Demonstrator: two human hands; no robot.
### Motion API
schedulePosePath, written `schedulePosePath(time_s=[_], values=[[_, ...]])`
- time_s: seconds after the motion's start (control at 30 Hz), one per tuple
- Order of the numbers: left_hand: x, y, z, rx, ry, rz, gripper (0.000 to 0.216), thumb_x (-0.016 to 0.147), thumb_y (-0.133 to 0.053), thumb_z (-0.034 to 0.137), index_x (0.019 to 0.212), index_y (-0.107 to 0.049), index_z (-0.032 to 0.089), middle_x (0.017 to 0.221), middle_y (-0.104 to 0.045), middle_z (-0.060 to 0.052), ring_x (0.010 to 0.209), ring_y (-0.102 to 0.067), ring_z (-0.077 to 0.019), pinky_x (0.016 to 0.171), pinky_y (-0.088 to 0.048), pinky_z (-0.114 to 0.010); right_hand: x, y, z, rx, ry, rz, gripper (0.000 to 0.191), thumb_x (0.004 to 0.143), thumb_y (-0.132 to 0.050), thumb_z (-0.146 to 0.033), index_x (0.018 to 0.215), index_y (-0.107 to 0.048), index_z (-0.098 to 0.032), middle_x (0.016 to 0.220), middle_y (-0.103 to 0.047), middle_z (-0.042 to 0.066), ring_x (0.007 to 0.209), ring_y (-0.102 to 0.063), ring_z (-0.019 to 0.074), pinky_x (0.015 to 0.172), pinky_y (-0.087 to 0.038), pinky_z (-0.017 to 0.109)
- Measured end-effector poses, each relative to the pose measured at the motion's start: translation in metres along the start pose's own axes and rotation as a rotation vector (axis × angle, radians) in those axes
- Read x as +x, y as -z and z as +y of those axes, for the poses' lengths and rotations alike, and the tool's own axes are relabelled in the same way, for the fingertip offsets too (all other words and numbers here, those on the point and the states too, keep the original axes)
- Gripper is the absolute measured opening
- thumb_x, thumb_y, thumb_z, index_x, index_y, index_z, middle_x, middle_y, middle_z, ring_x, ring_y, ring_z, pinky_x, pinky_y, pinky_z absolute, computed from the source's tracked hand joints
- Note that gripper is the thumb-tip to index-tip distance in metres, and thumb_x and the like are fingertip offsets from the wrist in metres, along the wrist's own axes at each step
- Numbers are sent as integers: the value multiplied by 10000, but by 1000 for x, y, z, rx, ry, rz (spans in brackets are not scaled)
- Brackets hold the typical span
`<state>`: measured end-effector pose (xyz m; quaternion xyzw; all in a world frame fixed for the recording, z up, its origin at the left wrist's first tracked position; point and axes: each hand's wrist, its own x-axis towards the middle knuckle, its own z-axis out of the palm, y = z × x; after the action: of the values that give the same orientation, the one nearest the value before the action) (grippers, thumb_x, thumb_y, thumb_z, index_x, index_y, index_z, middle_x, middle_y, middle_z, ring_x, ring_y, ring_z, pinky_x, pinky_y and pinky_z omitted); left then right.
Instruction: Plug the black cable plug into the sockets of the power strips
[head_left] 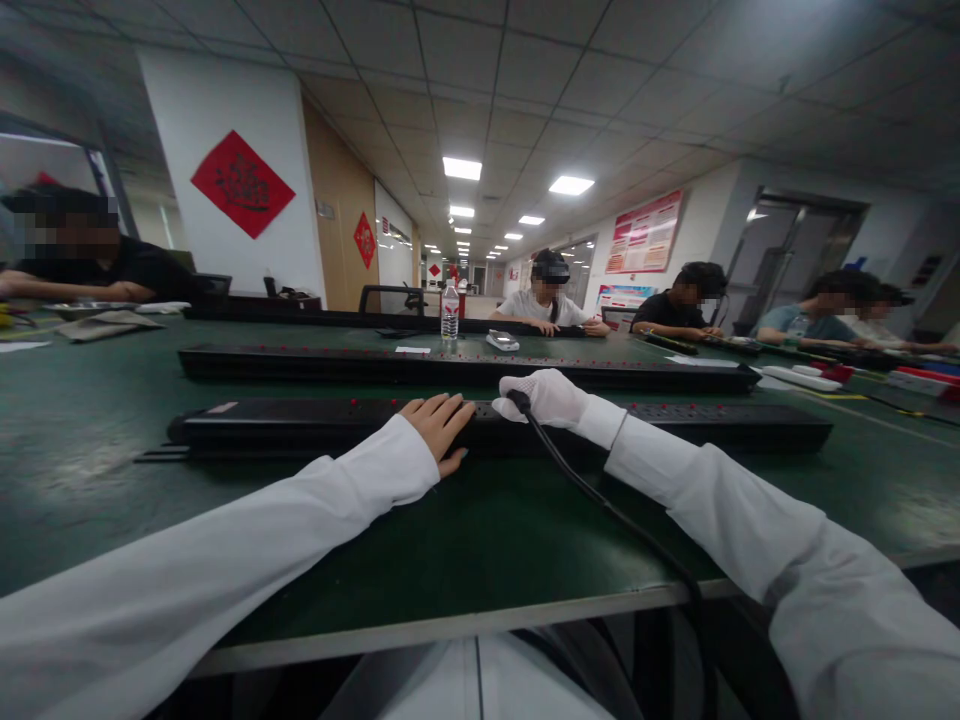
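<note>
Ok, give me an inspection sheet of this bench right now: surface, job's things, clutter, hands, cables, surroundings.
Surface: green table, scuffed matte top.
Job's things: long black power strip lies crosswise; black plug at its top face.
Clutter: second power strip behind, water bottle beyond it.
Hands: left hand bare, flat on the strip; right hand gloved, gripping the plug.
Cables: black cable runs from the plug off the front edge.
Surroundings: other people seated at the far side; ceiling lights on.

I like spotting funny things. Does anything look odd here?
Only the right hand, gripping the black cable, wears a white glove; the left hand on the long power strip is bare. Nothing looks spilled or broken.
</note>
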<state>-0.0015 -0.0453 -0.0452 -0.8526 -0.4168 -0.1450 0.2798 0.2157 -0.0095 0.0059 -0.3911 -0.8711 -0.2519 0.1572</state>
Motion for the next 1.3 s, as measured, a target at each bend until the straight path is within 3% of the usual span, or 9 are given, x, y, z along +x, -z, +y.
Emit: schedulePosePath(time_s=[0.4, 0.63, 0.9, 1.07, 1.3], values=[[2, -8, -2, 9, -7, 4, 602, 730, -499, 352, 1281, -384, 139, 1298, -437, -131, 1139, -423, -303, 889, -368, -427, -14, 7, -9, -157, 39, 328, 316, 790, -420, -449, 815, -578, -176, 717, -640, 38, 646, -560, 132, 549, -268, 231], [-2, 1, 1, -7, -13, 33, 573, 750, -473, 336, 1279, -384, 134, 1287, -444, -133, 1142, -420, -294, 894, -363, -412, -7, 9, 1, 127, 215, 197, 140, 772, -412, -225, 745, -547, -199, 718, -644, -40, 613, -557, 66, 566, -303, 175], [-1, -2, 0, -24, -10, 28, 590, 752, -482, 359, 1283, -380, 124, 1283, -443, -140, 1134, -423, -299, 894, -354, -416, 5, -3, 14, 152, 84, 113, 244, 796, -357, -291, 800, -576, -184, 589, -572, -19, 488, -438, 73, 515, -280, 193], [2, -6, -2, -19, -8, 0, 616, 735, -505, 383, 1285, -383, 135, 1290, -440, -137, 1136, -419, -309, 895, -349, -422, 4, -7, 12, 59, 26, 155, 228, 780, -357, -300, 779, -564, -204, 563, -537, -27, 481, -412, 72, 526, -273, 195], [-3, 4, 1, -15, -23, 34, 577, 757, -464, 344, 1285, -375, 127, 1281, -448, -137, 1147, -413, -292, 890, -356, -406, 1, -5, 3, 50, 17, 180, 215, 791, -358, -287, 755, -551, -197, 590, -568, -19, 507, -454, 75, 527, -263, 195]])
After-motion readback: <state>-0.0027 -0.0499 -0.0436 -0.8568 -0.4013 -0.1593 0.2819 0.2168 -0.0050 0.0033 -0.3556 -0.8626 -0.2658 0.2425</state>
